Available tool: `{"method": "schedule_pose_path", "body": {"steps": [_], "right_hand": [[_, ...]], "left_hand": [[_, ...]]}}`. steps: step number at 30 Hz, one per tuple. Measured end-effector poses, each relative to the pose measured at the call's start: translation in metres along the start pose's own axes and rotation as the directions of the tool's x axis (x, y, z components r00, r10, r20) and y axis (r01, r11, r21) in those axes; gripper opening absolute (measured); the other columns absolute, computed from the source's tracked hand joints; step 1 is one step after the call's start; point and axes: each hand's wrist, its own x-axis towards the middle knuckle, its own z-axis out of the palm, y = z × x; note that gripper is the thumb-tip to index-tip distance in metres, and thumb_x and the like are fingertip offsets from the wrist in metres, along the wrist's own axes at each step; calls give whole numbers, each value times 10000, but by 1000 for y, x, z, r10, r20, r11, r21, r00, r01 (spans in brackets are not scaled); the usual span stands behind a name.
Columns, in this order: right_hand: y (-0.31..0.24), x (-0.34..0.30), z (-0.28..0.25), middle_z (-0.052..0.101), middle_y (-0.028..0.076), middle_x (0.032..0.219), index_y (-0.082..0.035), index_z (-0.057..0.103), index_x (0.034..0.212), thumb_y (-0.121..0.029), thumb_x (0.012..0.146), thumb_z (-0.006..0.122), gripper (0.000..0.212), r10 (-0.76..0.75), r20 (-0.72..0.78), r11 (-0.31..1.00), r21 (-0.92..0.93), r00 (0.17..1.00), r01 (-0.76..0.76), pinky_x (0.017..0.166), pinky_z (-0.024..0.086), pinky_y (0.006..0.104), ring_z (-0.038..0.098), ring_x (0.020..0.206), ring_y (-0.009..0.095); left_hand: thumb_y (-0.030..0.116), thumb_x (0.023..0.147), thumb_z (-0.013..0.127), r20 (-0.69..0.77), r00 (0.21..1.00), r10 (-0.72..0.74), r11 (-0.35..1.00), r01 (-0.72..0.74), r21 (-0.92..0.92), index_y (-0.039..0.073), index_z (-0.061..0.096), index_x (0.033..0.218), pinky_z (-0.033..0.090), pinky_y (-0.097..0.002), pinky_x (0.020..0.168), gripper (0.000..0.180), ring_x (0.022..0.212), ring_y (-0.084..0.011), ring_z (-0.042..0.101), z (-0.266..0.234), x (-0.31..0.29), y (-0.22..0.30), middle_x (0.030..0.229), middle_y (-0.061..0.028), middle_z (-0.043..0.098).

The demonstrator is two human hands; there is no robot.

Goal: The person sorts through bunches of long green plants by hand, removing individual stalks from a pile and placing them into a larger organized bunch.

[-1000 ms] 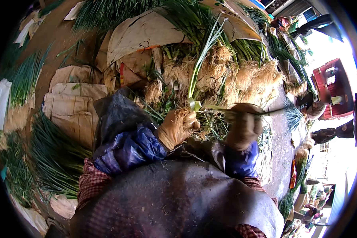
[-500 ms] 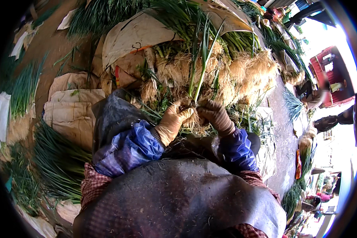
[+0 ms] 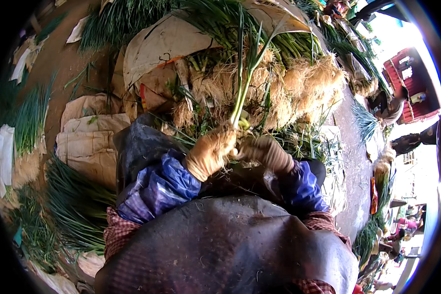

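My left hand, in a tan work glove, is closed round the root end of a few green onions. Their white stalks and green leaves point up and away from me. Close beside it, my right hand, in a brown glove, is smeared by motion near the root end. Its fingers are blurred, so what they hold, if anything, is hidden. Just beyond both hands lies a large heap of green onions, its pale stringy roots facing me.
Tan sacking partly covers the heap. Folded sacks and a green onion bundle lie on my left. A dark apron covers my lap. Loose trimmings litter the right side. Further right, a person is near a red structure.
My left hand has turned, wrapping more fully round the onions' root end. My right hand has shifted down and slightly away from the stalks, moving fast. The stalks lean a little more.
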Motion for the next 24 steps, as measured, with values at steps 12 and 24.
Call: {"method": "schedule_pose_path", "body": {"steps": [12, 24], "right_hand": [[9, 39, 14, 673, -16, 858, -30, 692, 1064, -157, 901, 676, 207, 60, -450, 952, 293, 891, 84, 663, 485, 257, 592, 746, 80], [-18, 34, -14, 677, 67, 846, 21, 656, 1056, -382, 894, 673, 435, -32, -710, 999, -44, 703, 0, 682, 494, 266, 601, 766, 128]], "left_hand": [[524, 973, 442, -138, 990, 36, 904, 27, 426, 97, 588, 1183, 493, -264, 589, 498, 849, -152, 616, -13, 9, -20, 1030, -36, 648], [39, 835, 710, 189, 834, 519, 178, -321, 930, 4, 655, 995, 491, -251, 597, 172, 679, -105, 610, -3, 1, -20, 834, -56, 689]]}}
